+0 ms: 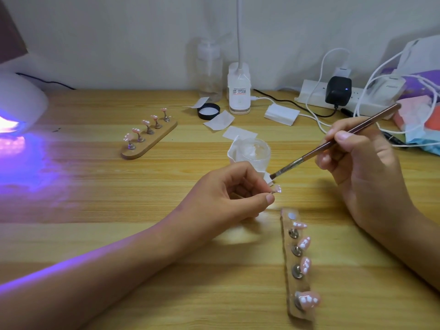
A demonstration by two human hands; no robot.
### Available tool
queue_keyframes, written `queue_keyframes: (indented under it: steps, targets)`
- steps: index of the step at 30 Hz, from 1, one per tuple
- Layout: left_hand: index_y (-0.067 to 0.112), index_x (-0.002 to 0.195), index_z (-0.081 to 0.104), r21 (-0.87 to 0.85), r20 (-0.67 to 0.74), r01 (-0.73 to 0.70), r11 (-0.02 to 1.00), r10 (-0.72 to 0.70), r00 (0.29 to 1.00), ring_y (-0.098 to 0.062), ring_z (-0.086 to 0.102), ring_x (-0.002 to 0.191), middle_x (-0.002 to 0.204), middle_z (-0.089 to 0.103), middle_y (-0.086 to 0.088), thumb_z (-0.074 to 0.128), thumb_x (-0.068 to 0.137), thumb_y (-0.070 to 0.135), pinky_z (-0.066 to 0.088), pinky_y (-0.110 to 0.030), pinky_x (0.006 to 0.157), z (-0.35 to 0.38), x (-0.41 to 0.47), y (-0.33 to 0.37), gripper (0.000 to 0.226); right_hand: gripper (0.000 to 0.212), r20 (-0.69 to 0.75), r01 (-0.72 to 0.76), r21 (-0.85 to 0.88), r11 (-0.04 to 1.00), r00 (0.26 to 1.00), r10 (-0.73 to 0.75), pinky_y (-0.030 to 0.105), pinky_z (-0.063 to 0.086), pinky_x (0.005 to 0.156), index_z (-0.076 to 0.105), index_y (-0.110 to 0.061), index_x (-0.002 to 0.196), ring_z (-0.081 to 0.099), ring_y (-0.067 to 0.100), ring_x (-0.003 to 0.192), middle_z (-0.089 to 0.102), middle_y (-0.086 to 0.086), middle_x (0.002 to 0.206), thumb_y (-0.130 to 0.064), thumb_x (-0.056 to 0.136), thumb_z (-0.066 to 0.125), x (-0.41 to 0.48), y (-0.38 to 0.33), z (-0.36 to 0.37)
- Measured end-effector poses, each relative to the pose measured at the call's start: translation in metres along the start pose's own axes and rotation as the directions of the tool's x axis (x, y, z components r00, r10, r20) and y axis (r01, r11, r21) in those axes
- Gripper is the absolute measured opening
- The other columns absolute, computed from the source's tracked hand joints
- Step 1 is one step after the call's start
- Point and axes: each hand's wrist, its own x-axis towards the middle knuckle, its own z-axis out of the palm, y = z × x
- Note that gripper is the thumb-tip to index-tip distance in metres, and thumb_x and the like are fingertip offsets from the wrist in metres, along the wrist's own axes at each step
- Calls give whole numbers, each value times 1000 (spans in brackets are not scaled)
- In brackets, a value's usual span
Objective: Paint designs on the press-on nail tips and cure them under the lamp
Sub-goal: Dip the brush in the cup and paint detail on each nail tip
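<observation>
My left hand pinches a small stand that carries a pink nail tip, lifted just above the table. In my right hand a brown nail brush is gripped like a pen, its bristles a little above and left of that tip. A wooden holder below carries several pink tips with white dots; its top magnet slot is bare. A second wooden holder with several painted tips lies at the middle left. The white curing lamp glows purple at the far left.
A small glass jar with tissue stands just behind my hands. Further back are a black lid, paper wipes, a desk lamp base, a clear bottle, a power strip with cables, and clutter at right.
</observation>
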Motion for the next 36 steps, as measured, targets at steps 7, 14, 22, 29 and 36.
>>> queue_keyframes:
  steps: [7,14,22,29,36]
  targets:
    - [27,79,69,36,-4,-5,999,5,1000,-7,59,69,76,65,7,72,79,22,51,-23,68,0,-1,1,6,10,-85,-75,60,995,993,80,18,49,56,59,-22,86,59,7,57,62,-8,65,-24,96,56,-1,-3,2]
    - [31,78,69,49,3,-12,999,12,1000,-5,55,68,75,62,8,73,83,16,46,-16,65,1,-1,3,15,10,-22,-97,6,995,995,97,19,49,51,54,-16,90,60,10,51,62,-3,59,-25,92,57,-4,-5,8]
    - [27,80,70,46,12,-15,999,15,1000,-9,56,73,80,63,-2,71,80,20,47,-22,68,0,-2,4,7,10,-65,-63,-68,996,996,58,20,50,52,55,-18,91,61,10,52,63,-2,58,-26,95,60,-3,-3,8]
    - [27,81,70,37,16,-20,999,20,1000,-8,57,72,79,64,-4,72,81,20,48,-20,68,-1,-2,2,7,10,-46,-91,-13,996,995,91,19,50,51,55,-18,88,60,9,52,62,-4,58,-25,94,57,-3,-4,5]
    - [30,81,70,11,22,-13,1000,12,1000,-7,60,68,76,65,3,72,81,20,51,-19,67,-2,-1,-1,10,8,-66,-64,-83,995,996,59,20,50,52,55,-19,92,61,10,53,63,-2,58,-25,96,59,-1,-1,6]
